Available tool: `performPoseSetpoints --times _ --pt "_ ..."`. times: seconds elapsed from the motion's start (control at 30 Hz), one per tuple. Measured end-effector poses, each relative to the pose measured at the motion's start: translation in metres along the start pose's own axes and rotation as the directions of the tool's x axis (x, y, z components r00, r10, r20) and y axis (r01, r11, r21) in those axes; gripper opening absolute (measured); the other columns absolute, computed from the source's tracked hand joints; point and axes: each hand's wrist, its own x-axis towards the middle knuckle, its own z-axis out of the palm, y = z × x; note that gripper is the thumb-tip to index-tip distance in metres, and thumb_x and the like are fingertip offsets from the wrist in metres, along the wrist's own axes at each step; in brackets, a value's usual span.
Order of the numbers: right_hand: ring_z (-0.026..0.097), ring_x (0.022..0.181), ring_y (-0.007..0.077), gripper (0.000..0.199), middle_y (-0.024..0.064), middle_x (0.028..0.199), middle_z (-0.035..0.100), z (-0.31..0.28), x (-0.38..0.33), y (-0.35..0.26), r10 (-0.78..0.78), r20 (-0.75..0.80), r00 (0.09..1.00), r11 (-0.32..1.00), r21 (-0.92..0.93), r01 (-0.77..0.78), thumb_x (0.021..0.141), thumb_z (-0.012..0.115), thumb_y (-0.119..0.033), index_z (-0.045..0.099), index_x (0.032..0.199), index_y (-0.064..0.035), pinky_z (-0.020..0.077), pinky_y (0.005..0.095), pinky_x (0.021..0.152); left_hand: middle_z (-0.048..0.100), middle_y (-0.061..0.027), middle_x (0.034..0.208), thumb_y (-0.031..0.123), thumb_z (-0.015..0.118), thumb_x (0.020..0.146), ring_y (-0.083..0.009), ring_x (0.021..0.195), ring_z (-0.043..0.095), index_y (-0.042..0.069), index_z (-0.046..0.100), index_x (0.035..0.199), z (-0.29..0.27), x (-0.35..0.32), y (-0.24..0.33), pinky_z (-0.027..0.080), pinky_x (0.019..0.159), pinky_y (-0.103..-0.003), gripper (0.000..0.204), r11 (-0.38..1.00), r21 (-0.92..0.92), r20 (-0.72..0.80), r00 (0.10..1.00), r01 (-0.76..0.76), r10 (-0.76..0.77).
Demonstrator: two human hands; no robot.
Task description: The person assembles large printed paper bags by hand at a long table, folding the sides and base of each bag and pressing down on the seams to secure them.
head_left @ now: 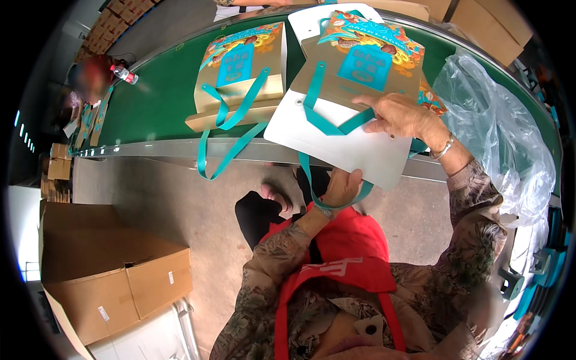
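Note:
A gold paper gift bag (384, 66) with a teal and orange print lies on the table edge, its white panel (342, 135) folded out toward me. My left hand (342, 189) grips that panel's near edge; a teal ribbon handle (307, 171) loops down around my left wrist. Over the panel's right part, my right hand (399, 117) rests with index finger and thumb apart. Another teal ribbon handle (321, 123) runs to these fingers, its end partly hidden by them. To the left lies a second gold gift bag (240, 63) with teal ribbons.
The green table (159, 99) has a metal rim. Clear plastic sheeting (489, 114) is heaped at right. A bottle (124, 74) stands at left, near a co-worker. An open cardboard box (120, 276) sits on the floor at lower left; more cardboard (489, 27) is at far right.

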Motion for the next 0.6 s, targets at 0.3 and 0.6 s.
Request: performPoseSetpoints --times 0.3,0.6 --pt "0.065 0.103 0.0213 0.044 0.0176 0.126 0.060 -0.009 0.014 0.105 0.201 -0.479 0.854 0.400 0.836 0.375 0.101 0.056 -0.031 0.049 0.135 -0.0034 0.0556 0.0340 0.079 0.064 -0.0146 0.088 0.014 0.053 0.096 -0.0226 0.073 0.065 0.000 0.056 0.112 -0.026 -0.030 -0.010 0.051 0.065 -0.034 0.021 0.995 0.059 0.304 0.948 0.085 -0.099" --pt "0.047 0.133 0.0330 0.074 0.0226 0.149 0.042 0.053 0.003 0.099 0.254 -0.615 0.747 0.794 0.573 0.202 0.095 0.064 -0.039 0.032 0.151 -0.0028 0.0451 0.0409 0.104 0.067 -0.0136 0.070 0.006 0.056 0.092 -0.0205 0.056 0.066 -0.003 0.063 0.097 -0.110 -0.077 -0.032 0.052 0.052 -0.033 0.012 0.827 0.380 0.192 0.839 0.415 -0.509"
